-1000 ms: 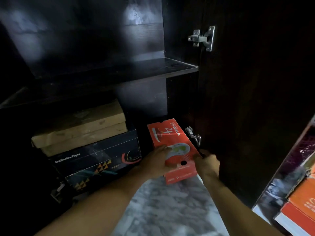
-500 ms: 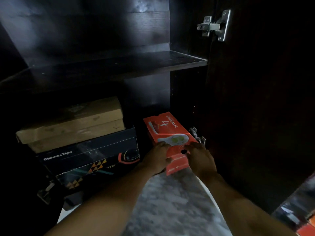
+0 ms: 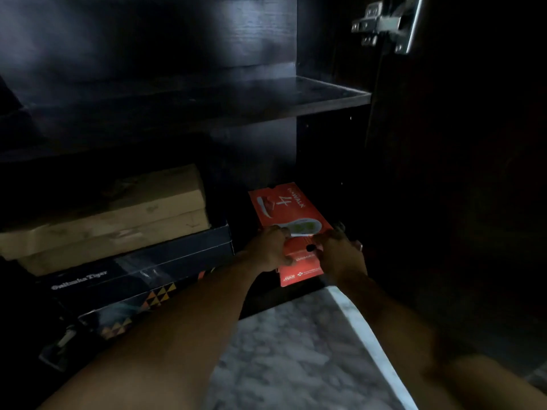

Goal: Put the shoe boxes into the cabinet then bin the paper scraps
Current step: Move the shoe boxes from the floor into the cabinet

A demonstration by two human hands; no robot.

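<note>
Both forearms are cut off at the lower frame edge, above the marble floor [image 3: 296, 350] in front of the red shoe box [image 3: 284, 205]. The left hand [image 3: 270, 247] grips the box's near left corner, fingers curled over the lid. The right hand [image 3: 340, 255] clasps its near right corner, fingertips lost in shadow. The box lies on the bottom level of the cabinet [image 3: 177, 39], long axis front to back, far end angled slightly left. Left of it, a black shoe box [image 3: 148, 270] carries two dim tan boxes [image 3: 118, 214]. Above it is a shelf [image 3: 266, 99].
</note>
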